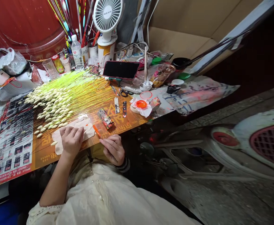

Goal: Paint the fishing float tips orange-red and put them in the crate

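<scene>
My left hand [71,139] rests on a pale cloth [80,129] at the table's near edge, fingers curled down against it. My right hand [112,147] lies at the table edge just right of it, fingers closed in a pinch on a thin stem with an orange tip [96,130] that points up and left over the cloth. Behind the hands lies a wide bundle of fishing floats [54,104], with white oval bodies and long yellow-green stems fanning toward the back right.
An orange paint dish [141,104] on paper sits right of centre. A black phone [121,69] stands behind it, with a white fan [107,15], a water bottle [77,53] and cups of sticks at the back. A small patterned packet [106,118] lies near my right hand.
</scene>
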Tool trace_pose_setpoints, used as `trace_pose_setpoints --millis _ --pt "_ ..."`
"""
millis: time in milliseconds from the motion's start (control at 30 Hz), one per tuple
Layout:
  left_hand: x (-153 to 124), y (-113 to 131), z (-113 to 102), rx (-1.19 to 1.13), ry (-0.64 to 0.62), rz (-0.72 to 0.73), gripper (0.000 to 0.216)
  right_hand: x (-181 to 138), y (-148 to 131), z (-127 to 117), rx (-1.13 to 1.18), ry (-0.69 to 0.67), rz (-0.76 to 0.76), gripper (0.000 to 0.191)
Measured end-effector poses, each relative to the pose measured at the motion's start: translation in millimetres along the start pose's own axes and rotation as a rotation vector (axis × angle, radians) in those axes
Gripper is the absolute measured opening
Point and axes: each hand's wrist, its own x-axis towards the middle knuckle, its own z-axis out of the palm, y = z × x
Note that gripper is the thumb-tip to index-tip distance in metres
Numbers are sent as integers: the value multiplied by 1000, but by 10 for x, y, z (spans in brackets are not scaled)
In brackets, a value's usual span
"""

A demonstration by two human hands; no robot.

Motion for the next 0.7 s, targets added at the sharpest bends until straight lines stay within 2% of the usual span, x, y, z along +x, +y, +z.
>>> trace_pose_setpoints --millis 433,700 --pt "-7 8 1 -33 -16 -17 12 -144 12 96 -66 -55 29 53" --pt "1 17 -3 -26 -11 -6 11 -157 1 100 -62 -70 28 57"
